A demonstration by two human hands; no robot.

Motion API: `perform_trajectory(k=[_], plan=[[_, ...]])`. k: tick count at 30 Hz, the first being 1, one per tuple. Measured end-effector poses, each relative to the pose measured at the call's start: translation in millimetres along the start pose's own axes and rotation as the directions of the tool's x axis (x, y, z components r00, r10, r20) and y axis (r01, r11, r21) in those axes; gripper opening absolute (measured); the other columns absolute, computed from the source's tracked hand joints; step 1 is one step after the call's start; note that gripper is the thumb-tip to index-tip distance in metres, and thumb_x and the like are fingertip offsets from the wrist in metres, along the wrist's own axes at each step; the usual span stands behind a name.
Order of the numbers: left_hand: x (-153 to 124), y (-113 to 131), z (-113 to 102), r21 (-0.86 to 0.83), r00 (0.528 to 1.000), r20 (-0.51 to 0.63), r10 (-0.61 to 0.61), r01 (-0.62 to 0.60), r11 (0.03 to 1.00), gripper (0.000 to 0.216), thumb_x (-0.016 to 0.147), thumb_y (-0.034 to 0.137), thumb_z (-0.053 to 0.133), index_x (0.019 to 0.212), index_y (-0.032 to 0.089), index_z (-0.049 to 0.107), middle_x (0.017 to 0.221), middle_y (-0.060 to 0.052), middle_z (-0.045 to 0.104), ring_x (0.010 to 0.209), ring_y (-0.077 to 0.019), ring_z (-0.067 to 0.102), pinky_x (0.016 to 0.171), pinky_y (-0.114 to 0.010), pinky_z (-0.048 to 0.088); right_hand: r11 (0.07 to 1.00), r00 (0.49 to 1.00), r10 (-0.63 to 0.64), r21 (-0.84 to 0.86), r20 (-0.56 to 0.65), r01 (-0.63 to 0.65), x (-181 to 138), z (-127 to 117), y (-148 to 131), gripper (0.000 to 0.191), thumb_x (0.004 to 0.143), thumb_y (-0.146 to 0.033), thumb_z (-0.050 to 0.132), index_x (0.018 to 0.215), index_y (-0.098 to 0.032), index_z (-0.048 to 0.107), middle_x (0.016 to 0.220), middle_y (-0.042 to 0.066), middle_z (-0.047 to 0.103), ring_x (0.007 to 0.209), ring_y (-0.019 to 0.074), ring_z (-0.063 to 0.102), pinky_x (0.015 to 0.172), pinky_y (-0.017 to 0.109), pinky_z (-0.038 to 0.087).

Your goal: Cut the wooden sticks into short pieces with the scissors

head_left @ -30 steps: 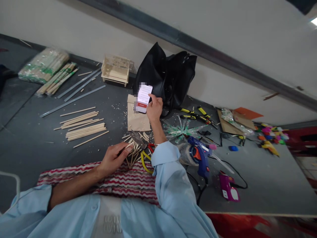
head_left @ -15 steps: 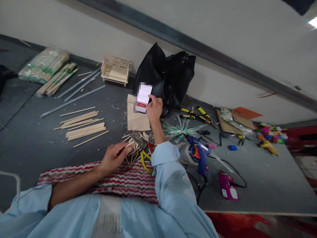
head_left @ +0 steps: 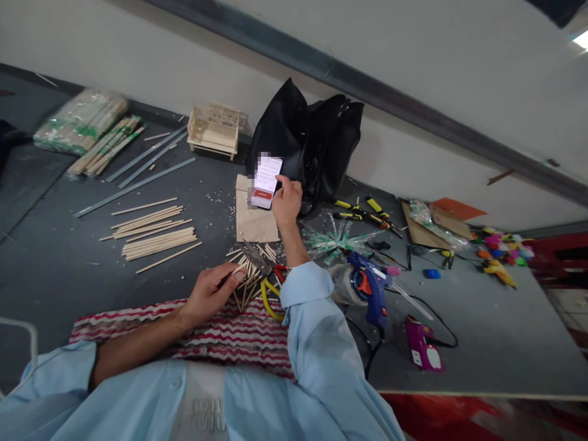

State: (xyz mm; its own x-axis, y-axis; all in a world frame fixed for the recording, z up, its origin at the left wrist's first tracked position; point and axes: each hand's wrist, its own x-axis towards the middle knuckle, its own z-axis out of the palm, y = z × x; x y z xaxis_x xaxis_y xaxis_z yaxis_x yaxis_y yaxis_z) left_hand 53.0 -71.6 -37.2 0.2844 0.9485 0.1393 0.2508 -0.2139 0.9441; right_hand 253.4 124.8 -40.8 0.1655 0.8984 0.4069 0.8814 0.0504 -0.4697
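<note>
My right hand (head_left: 286, 202) reaches forward and grips a phone (head_left: 265, 182) with a lit screen, propped against a black bag (head_left: 309, 144). Under the phone lies a brown paper piece (head_left: 254, 224). My left hand (head_left: 212, 293) rests near my lap with curled fingers, pinching a thin wooden stick from a pile of short sticks (head_left: 250, 269). Red-handled scissors and a yellow-handled tool (head_left: 272, 288) lie beside that pile. A striped red and white cloth (head_left: 229, 334) covers my lap.
Long wooden sticks (head_left: 154, 233) and grey strips (head_left: 138, 177) lie to the left, with wrapped stick bundles (head_left: 82, 125) behind. A small wooden model (head_left: 215, 130) stands by the wall. A blue glue gun (head_left: 370, 288), a purple device (head_left: 423, 349), pliers (head_left: 362, 214) and colourful bits (head_left: 500, 254) lie to the right.
</note>
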Motion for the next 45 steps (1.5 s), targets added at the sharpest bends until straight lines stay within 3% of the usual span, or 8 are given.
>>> perform_trajectory(k=[45], plan=[[0.5, -0.9, -0.6, 0.024, 0.998, -0.007, 0.061, -0.061, 0.998, 0.027, 0.097, 0.031, 0.048, 0.092, 0.015, 0.069, 0.084, -0.003, 0.073, 0.075, -0.0098, 0.066, 0.067, -0.016, 0.047, 0.997, 0.998, 0.051, -0.053, 0.043, -0.049, -7.5, -1.9, -3.1, 0.05, 0.082, -0.002, 0.038, 0.117, -0.023, 0.066, 0.1, 0.008, 0.055, 0.098, 0.021, 0.052, 0.094, 0.035, 0.041]])
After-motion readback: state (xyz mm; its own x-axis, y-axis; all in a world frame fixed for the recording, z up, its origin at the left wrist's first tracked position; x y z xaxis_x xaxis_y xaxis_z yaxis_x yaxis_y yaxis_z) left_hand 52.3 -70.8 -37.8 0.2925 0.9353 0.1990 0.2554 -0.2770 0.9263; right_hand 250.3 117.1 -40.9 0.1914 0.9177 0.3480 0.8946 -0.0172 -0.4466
